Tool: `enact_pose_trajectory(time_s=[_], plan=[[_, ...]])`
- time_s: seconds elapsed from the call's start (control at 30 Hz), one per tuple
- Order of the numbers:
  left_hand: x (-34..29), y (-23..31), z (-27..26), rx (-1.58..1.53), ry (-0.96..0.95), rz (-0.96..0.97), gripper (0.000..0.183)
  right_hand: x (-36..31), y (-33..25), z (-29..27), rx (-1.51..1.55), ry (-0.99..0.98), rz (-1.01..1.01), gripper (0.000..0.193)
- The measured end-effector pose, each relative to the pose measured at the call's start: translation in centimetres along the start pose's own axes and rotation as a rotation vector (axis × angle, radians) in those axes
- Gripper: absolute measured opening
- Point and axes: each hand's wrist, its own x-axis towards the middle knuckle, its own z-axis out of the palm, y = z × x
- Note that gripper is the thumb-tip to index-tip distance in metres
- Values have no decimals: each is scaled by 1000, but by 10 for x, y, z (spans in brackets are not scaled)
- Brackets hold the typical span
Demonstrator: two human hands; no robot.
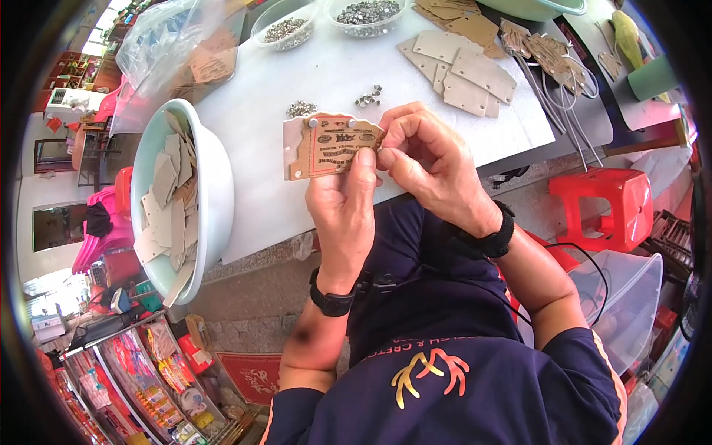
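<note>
Above the near part of the table, my left hand (343, 215) grips a brown printed tag (335, 152) with a scalloped edge, thumb on its front. A paler beige piece shows behind the tag at its left. Silver stud heads sit along its upper edge, and a small hole shows at the lower left corner. My right hand (436, 152) is closed in a pinch at the tag's right edge; whatever lies between those fingertips is hidden. Just beyond the tag are a small pile of silver metal bits (302, 109) and a few loose studs (368, 96).
A pale blue basin (222, 182) of beige pieces stands at the left. Two clear tubs (259, 38) (404, 22) of metal parts are at the back. Beige punched pieces (471, 74) lie stacked at right, beside bundled cords (567, 81). A red stool (604, 200) stands right.
</note>
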Motion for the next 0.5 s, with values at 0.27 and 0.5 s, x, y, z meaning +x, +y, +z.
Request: enact_pose_trajectory(time_s=[0.27, 0.5], plan=[[-1, 4, 0, 38, -27, -11, 21, 1, 4, 3, 37, 72, -37, 9], [-1, 2, 2, 3, -9, 6, 21, 2, 2, 2, 127, 1, 75, 9]])
